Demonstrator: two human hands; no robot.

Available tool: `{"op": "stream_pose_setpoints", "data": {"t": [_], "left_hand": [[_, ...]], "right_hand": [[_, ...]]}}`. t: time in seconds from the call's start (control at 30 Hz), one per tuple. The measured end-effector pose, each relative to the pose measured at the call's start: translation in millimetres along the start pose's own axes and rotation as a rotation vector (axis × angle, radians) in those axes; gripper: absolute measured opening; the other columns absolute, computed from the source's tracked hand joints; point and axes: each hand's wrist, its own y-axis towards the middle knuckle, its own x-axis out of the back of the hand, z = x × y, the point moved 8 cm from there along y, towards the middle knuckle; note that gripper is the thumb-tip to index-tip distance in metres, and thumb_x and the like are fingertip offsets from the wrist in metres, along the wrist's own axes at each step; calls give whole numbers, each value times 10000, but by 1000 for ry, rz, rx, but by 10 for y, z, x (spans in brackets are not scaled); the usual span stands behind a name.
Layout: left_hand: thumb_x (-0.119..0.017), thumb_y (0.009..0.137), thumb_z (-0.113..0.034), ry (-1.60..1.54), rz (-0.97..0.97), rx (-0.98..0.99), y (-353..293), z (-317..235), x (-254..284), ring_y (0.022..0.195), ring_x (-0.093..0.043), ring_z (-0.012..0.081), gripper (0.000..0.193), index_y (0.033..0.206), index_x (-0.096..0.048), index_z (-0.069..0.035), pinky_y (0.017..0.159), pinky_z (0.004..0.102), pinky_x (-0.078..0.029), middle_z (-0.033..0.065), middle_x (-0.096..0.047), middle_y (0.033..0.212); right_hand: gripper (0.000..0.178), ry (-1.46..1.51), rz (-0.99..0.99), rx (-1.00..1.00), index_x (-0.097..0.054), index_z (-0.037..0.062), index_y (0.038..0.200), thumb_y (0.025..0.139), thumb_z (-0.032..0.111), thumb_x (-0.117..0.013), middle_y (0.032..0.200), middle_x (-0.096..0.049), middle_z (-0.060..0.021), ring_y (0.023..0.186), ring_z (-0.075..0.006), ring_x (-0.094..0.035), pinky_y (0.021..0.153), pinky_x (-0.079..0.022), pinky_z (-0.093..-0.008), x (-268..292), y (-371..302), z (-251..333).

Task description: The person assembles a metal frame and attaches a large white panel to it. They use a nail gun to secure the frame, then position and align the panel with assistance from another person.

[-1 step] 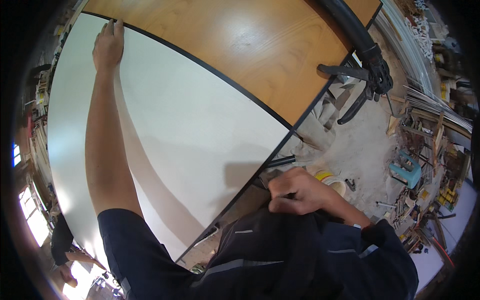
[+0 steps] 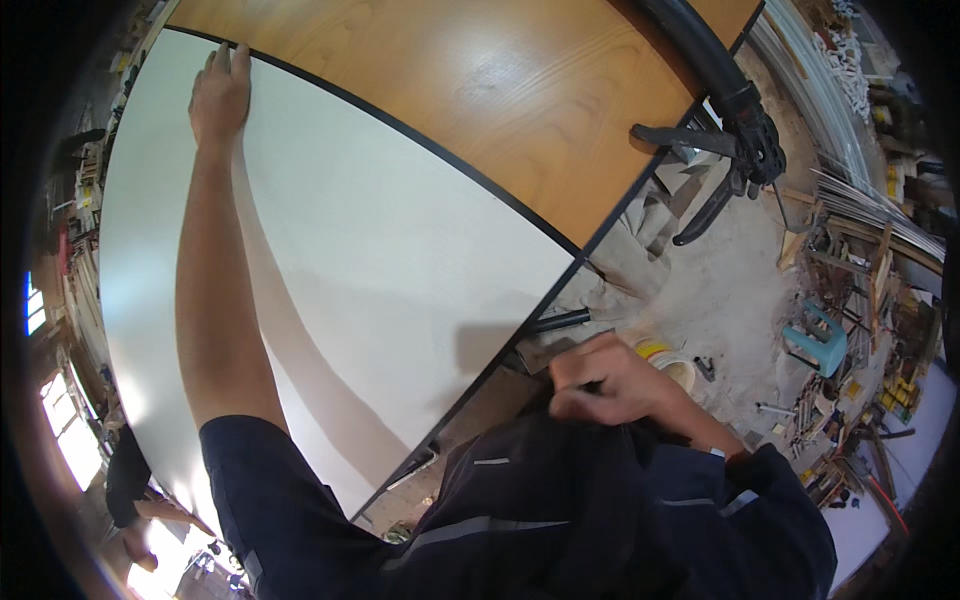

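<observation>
A large white panel [image 2: 380,230] with a dark edge strip stretches across the left and middle of the view. At its far left edge lies my left hand [image 2: 219,98], fingers stretched out flat, their tips reaching the dark strip beside a wood-grain panel [image 2: 450,80]. My left arm extends straight over the white surface and casts a shadow on it. Close to my body, right of the panel's near edge, my right hand [image 2: 605,378] is closed, slightly blurred, above my dark shirt [image 2: 600,500]. What its fingers hold, if anything, is hidden.
A black clamp-like tool [image 2: 745,140] overhangs the wood-grain panel's right corner. On the floor stand a yellow-and-white bucket [image 2: 672,366] and a teal stool [image 2: 818,340]; long thin white strips [image 2: 885,212] lie at right. Another person [image 2: 128,495] is at the lower left.
My right hand has shifted slightly to the right, still closed. My left hand stays flat at the panel's far edge; the view has moved a little.
</observation>
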Motion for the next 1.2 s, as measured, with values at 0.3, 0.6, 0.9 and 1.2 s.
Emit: {"op": "stream_pose_setpoints", "data": {"t": [0.3, 0.6, 0.9, 1.2], "left_hand": [[-386, 1039, -536, 0, 5, -13, -1472, -1618, 344, 1472, -288, 421, 708, 1517, -384, -14, 1211, 508, -218, 213, -369, 1576], [-490, 1033, -379, -92, 165, -30, -2634, -3353, 591, 1496, -229, 434, 641, 1512, -376, 32, 1227, 509, -158, 269, -297, 1596], [-363, 1090, -334, -164, 210, -32, -2655, -3380, 495, 1496, -254, 374, 574, 1532, -338, 31, 1224, 457, -197, 245, -288, 1598], [-261, 1092, -425, -57, 281, -155, -2703, -3241, 417, 1506, -248, 346, 623, 1577, -240, -36, 1234, 462, -214, 208, -255, 1618]], "right_hand": [[345, -7, -463, -552, -559, 3, 656, 928, 198, -645, 577, -523, -21, 569, -81, -507, 531, -407, -295, 1373, -1679, -1347], [395, 14, -854, -665, -573, 9, 660, 966, 256, -610, 572, -569, -43, 501, -123, -519, 499, -419, -310, 2818, -2657, -2622], [232, -151, -840, -485, -652, -37, 815, 874, 182, -602, 693, -644, -205, 650, -341, -649, 667, -513, -424, 3881, -2219, -3644], [350, -406, -715, -436, -669, -26, 1090, 904, 267, -630, 1004, -676, -284, 928, -459, -651, 774, -520, -497, 3918, -985, -4308]]}}
